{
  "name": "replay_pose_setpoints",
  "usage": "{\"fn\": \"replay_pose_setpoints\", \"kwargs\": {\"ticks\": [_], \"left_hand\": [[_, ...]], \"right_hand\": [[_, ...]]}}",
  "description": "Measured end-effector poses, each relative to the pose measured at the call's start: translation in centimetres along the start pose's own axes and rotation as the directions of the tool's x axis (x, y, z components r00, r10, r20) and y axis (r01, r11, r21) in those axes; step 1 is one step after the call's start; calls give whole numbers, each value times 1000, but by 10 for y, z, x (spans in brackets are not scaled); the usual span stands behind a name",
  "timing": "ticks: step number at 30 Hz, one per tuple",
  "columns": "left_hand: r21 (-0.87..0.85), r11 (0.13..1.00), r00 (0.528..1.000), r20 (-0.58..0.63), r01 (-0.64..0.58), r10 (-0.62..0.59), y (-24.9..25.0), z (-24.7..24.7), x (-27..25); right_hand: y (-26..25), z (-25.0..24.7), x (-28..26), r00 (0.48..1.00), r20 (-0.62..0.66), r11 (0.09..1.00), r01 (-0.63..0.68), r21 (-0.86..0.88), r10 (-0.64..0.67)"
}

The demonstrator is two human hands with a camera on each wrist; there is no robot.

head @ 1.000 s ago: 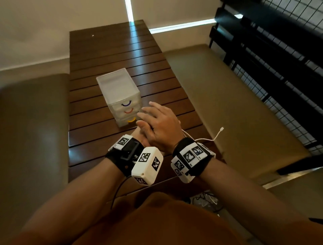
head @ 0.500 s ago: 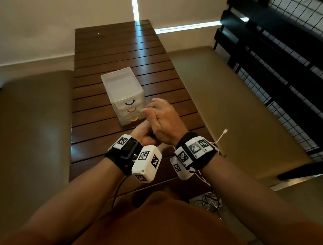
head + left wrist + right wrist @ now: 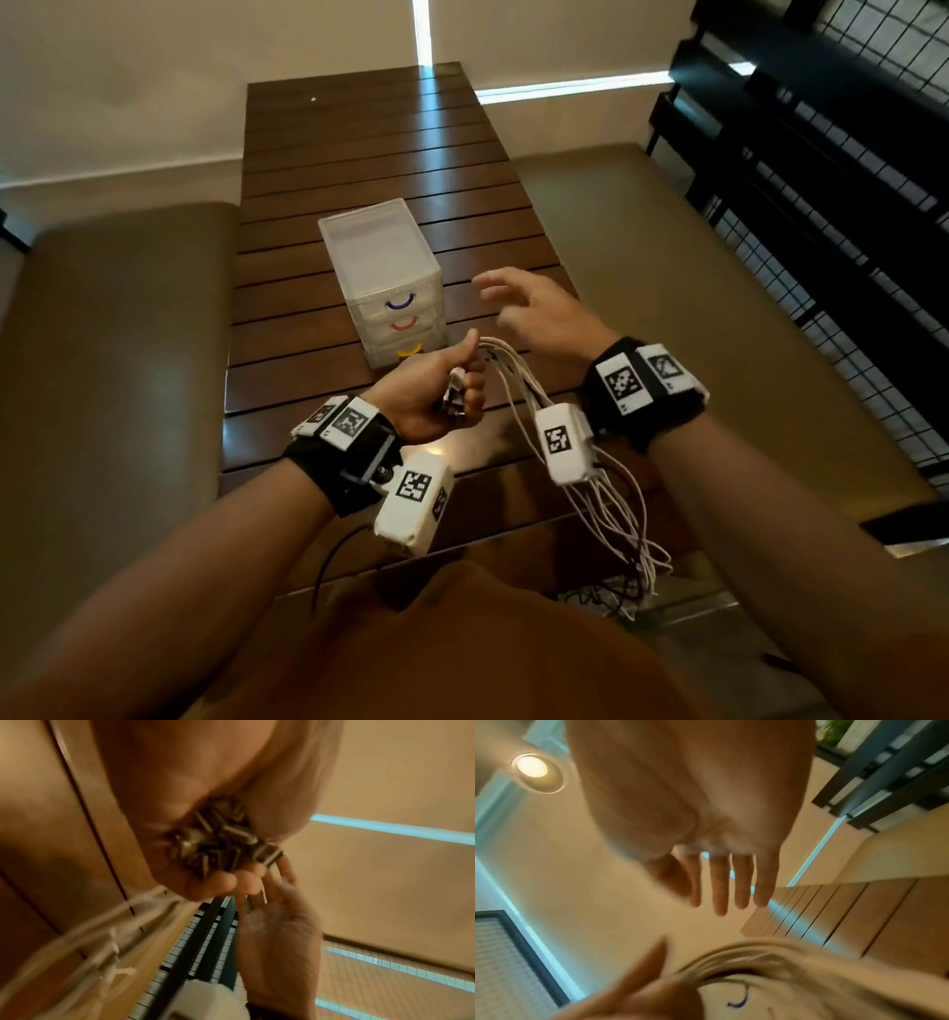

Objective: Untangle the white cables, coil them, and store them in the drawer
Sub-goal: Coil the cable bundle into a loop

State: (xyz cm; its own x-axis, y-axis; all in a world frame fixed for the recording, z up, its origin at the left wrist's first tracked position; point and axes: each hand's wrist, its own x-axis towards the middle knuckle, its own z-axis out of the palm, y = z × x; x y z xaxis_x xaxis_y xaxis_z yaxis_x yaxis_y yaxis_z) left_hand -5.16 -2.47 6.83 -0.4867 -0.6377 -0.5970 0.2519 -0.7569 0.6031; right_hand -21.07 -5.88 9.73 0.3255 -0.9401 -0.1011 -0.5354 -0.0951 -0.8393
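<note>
several metal plugs (image 3: 218,839) sit bunched inside the curled fingers (image 3: 470,393) of the left hand (image 3: 426,395), which grips the white cables (image 3: 590,493) near the drawer unit (image 3: 390,288). the cables hang over the near table (image 3: 359,169) edge. the right hand (image 3: 539,318) is spread and holds nothing. i judge the untangling is under way; next it must take one strand.

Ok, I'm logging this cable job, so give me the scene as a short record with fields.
left hand: left hand grips the plug ends of the white cables
right hand: right hand open, fingers spread, holding nothing
cables: hang in loose loops off the table's near edge, not coiled
drawer unit: drawer unit on the table, all three drawers closed
</note>
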Motion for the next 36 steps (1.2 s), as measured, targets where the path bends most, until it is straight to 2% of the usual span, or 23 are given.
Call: {"fn": "replay_pose_setpoints", "kwargs": {"ticks": [2,3,4,7,8,11,12,14,15,16,17,19,20,21,25,29,31,34,36], "left_hand": [[154,988,998,53,-27,19,3,-2,-9],[210,977,997,78,-40,24,6,-2,-14],[251,967,995,101,-49,24,9,-3,-17],[345,937,989,147,-52,1,19,-7,-28],[389,920,989,149,-57,-1,22,-9,-32],[459,882,979,204,-110,16,32,-10,-43],[457,879,972,232,-138,31,36,-8,-45],[449,870,958,277,-203,80,44,-4,-48],[468,850,951,290,-241,110,48,-2,-50],[530,794,943,294,-297,157,51,0,-50],[638,685,934,286,-352,213,54,2,-51],[831,397,902,256,-389,347,62,4,-49],[864,318,884,257,-391,390,64,5,-48],[864,304,878,268,-401,397,65,8,-47],[816,375,889,337,-441,311,68,12,-45],[803,400,897,398,-441,190,65,15,-46],[867,301,913,338,-396,228,72,12,-46],[946,148,930,239,-288,278,90,1,-50],[954,125,931,230,-274,283,100,-3,-51]], "right_hand": [[8,-3,1,964,267,976,52,-213,7],[10,3,-1,940,340,962,78,-261,16],[12,11,-3,934,357,966,87,-242,5],[11,14,-4,957,287,994,62,-92,-33],[5,8,-7,944,329,994,38,-98,-4],[-9,-16,-11,863,491,991,-132,-11,120],[-15,-22,-13,860,492,987,-160,16,131],[-26,-30,-16,895,434,988,-144,57,106],[-29,-31,-17,920,383,987,-124,97,78],[-32,-30,-18,944,326,982,-105,156,49],[-34,-29,-19,965,260,969,-91,228,29],[-40,-22,-21,992,128,919,-54,389,4],[-45,-19,-20,998,66,892,-24,451,-7],[-49,-16,-19,1000,18,872,1,490,-12],[-62,-16,-14,997,-72,815,30,578,15],[-66,-15,-12,992,-111,886,-7,464,66],[-66,-19,-10,992,-79,935,-67,348,100],[-62,-32,-8,976,66,975,-213,64,208],[-59,-36,-7,957,133,965,-260,13,256]]}}
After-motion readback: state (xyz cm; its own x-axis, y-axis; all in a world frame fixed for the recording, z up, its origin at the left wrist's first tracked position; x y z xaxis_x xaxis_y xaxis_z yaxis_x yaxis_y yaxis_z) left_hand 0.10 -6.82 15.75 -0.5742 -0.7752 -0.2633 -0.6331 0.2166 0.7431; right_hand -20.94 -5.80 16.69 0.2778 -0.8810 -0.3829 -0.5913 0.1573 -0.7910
